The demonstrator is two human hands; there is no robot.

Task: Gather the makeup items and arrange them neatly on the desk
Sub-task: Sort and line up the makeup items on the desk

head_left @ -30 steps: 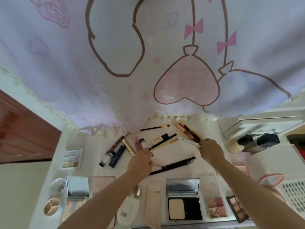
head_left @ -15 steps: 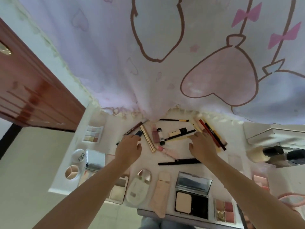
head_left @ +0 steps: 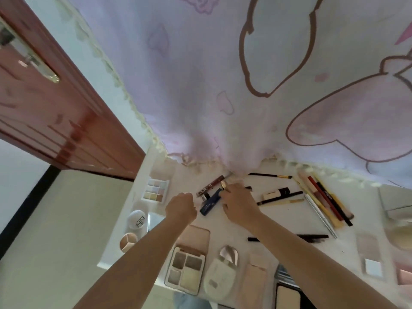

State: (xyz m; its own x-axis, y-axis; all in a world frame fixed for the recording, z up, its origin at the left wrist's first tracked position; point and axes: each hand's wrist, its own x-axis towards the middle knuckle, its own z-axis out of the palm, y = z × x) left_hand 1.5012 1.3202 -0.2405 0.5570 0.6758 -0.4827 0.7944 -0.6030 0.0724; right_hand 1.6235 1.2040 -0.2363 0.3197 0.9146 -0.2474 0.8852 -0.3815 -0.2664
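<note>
**Reaching among the makeup on the bench**

Looking down from the head camera, the dark blue tube (head_left: pixel 210 202) lies on the white bench (head_left: pixel 278 221) between both hands. The left hand (head_left: pixel 181 208), just left of it, has curled fingers; what its grip holds cannot be told. The right hand (head_left: pixel 239 205), just right, pinches a gold-tipped stick (head_left: pixel 223 184) above the tube.

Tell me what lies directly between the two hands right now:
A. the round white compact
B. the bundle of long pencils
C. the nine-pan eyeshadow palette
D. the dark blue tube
D: the dark blue tube lies slanted on the desk between the left hand and the right hand, whose fingers are at its upper end.
</note>
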